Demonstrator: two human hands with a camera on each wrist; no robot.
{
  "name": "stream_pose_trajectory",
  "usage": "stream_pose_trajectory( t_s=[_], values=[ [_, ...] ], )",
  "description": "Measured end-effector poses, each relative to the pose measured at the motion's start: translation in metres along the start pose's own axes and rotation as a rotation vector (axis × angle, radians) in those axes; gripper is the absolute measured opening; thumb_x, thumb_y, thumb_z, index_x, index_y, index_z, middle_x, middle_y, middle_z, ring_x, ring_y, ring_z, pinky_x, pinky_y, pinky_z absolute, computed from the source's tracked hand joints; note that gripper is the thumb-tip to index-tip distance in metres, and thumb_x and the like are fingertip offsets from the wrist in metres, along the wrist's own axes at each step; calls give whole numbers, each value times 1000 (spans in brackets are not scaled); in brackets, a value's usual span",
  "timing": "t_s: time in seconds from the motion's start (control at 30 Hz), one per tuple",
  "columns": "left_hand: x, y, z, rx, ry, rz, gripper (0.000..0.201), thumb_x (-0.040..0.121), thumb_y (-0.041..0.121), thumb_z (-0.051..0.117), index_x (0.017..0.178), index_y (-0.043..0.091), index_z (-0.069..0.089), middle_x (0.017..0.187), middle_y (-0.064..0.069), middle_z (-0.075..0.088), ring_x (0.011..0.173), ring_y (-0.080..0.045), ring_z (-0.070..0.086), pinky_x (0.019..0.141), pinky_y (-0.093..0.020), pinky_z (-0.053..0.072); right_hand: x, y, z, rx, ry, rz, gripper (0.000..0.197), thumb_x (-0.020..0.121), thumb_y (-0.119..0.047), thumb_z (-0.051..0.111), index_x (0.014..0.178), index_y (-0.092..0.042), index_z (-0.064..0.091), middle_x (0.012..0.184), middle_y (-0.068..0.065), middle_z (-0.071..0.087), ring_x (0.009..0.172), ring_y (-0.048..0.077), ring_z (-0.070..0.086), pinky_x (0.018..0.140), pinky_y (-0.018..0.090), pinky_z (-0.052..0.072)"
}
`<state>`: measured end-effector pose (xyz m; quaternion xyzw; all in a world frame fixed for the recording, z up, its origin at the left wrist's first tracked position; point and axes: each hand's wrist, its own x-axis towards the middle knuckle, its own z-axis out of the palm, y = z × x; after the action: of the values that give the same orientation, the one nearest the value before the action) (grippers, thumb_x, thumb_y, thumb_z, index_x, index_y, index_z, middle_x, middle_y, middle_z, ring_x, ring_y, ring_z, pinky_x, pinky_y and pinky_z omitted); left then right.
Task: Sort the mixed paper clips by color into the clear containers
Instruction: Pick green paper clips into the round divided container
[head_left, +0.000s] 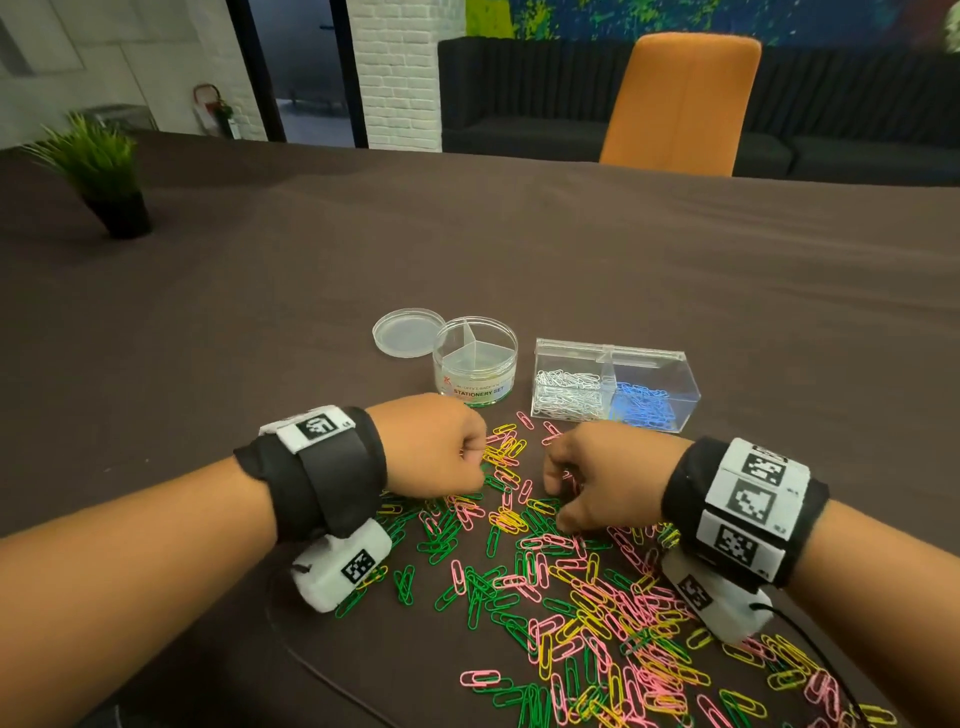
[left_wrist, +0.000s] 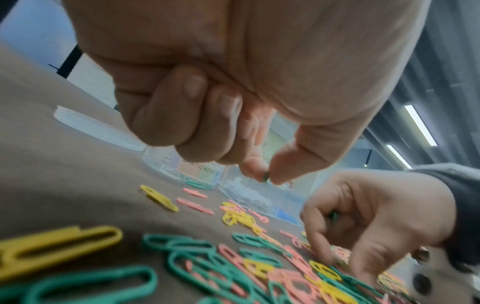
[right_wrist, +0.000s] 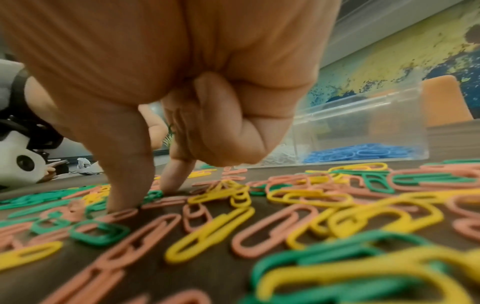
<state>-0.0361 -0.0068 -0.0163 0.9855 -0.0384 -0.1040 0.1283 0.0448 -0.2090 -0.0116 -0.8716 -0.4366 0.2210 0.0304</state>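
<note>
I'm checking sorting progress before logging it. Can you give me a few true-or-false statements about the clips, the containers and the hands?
1. The rectangular clear box holds white clips in one compartment and blue clips in the other. True.
2. The round stationery container has its lid on. False: the round lid lies on the table beside it.
3. The left hand pinches a green paper clip between thumb and fingertip. True.
4. The loose paper clips on the table are blue and white. False: they are green, pink and yellow.
5. The right hand reaches down into the loose paper clips. True.
</note>
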Motion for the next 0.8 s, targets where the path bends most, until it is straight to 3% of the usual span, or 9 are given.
stream_pose_trajectory(
  t_s=[0.2, 0.3, 0.37, 0.43, 0.5, 0.63, 0.8],
  values=[
    [4, -17, -19, -106, 119, -79, 8, 82, 23, 62, 77, 17, 60, 54, 10, 50, 50, -3, 44, 54, -21, 36, 1, 8, 2, 59, -53, -12, 19, 79, -31, 78, 91, -24, 66, 79, -11, 62, 68, 6, 55, 63, 21, 46],
    [17, -21, -34, -110, 274, -101, 7, 80, 24, 62, 75, 22, 58, 57, 10, 51, 55, -5, 47, 57, -24, 39, 3, 11, -9, 190, -44, -33, 14, 83, -24, 75, 79, -20, 61, 64, -15, 61, 55, -3, 50, 55, 16, 41],
    [31, -22, -45, -125, 366, -114, 7, 79, 25, 62, 74, 26, 58, 62, 10, 52, 63, -9, 50, 61, -25, 41, 8, 11, -22, 400, 2, -18, 20, 88, -16, 65, 73, -20, 54, 61, -11, 62, 52, 5, 51, 51, 21, 40],
    [44, -22, -53, -95, 348, -121, 6, 79, 26, 61, 75, 28, 59, 66, 12, 54, 68, -10, 53, 66, -26, 45, 18, 9, -37, 639, 84, 0, 24, 92, -10, 54, 71, -20, 48, 60, -3, 57, 47, 14, 45, 47, 24, 36],
    [55, -21, -59, -13, 253, -128, 4, 80, 25, 61, 81, 29, 63, 74, 13, 56, 74, -12, 55, 67, -27, 46, 30, 5, -52, 754, 144, -4, 22, 95, -7, 48, 76, -18, 49, 59, 1, 56, 44, 15, 39, 45, 22, 32],
    [64, -22, -70, -3, 147, -153, 14, 83, 23, 63, 96, 28, 66, 79, 13, 54, 72, -6, 52, 57, -24, 36, 54, -5, -85, 574, 189, 29, 16, 95, -7, 44, 93, -13, 59, 69, 2, 61, 49, 14, 44, 45, 23, 39],
    [68, -31, -78, -358, 223, -242, 15, 92, 15, 54, 93, 7, 67, 78, -2, 58, 62, -13, 50, 51, -20, 40, 87, -24, -99, 169, 283, -8, 16, 96, -17, 52, 96, -19, 67, 88, -4, 65, 80, 14, 59, 68, 26, 43]
  ],
)
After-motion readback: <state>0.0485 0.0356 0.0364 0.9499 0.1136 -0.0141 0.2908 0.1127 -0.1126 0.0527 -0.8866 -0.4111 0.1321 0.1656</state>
